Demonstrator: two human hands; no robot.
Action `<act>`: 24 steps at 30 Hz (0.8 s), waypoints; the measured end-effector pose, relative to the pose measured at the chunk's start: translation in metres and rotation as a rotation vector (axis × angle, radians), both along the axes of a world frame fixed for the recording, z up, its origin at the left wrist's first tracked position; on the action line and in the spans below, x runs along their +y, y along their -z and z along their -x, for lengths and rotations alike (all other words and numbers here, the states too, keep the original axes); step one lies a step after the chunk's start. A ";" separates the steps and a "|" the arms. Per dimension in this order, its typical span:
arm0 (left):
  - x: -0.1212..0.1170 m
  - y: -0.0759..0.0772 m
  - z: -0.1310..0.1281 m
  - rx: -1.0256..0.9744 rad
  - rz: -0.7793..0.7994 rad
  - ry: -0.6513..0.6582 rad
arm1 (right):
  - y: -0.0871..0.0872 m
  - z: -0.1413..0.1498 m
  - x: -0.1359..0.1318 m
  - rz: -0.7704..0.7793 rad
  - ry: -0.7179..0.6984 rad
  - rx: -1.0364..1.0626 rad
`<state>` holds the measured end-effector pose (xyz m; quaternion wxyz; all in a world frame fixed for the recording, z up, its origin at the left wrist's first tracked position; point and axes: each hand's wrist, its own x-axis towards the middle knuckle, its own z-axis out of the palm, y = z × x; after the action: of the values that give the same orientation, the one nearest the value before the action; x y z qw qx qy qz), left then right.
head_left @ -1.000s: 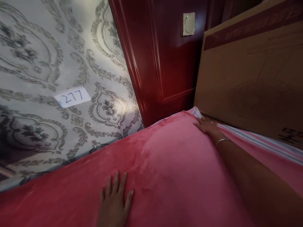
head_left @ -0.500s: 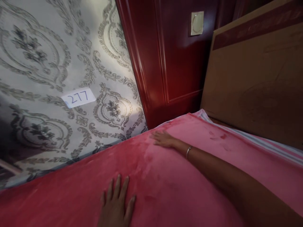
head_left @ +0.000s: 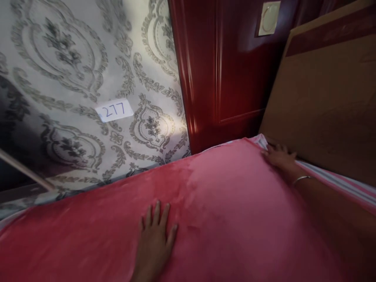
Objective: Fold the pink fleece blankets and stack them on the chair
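In the head view, the person's left hand [head_left: 155,239] lies open and palm down on a plush pink blanket [head_left: 223,196], fingers spread, clenching nothing. The right hand [head_left: 280,158] is also flat and released, at the far right edge of the blanket, its fingertips just beside a striped sheet [head_left: 331,178] that shows beyond that edge (a thin bangle [head_left: 301,179] circles the right wrist). The blanket fills the near part of the scene. Beyond it on the left is damask wallpaper [head_left: 58,70] bearing a white label [head_left: 114,110] marked 277. Straight ahead stands a glossy dark red wooden door [head_left: 223,78] with a pale square plate [head_left: 268,18], and a large cardboard sheet [head_left: 329,94] stands at the right.
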<state>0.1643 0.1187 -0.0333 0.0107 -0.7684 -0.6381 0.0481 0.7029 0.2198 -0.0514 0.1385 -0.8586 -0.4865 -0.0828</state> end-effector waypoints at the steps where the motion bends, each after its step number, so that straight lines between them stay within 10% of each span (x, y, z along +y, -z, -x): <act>1: -0.001 0.000 0.000 -0.014 -0.010 0.007 | -0.005 0.022 -0.005 0.047 -0.019 0.028; 11: -0.012 -0.003 -0.001 -0.163 -0.079 0.046 | 0.000 0.280 -0.075 0.197 -0.850 0.136; 24: -0.032 0.001 0.012 -0.331 -0.047 0.283 | 0.035 0.306 -0.080 0.174 -0.722 -0.029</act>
<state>0.1523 0.0867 -0.0344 -0.0695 -0.8473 -0.5178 -0.0957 0.3965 0.1393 -0.0861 0.0785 -0.6390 -0.7652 0.0010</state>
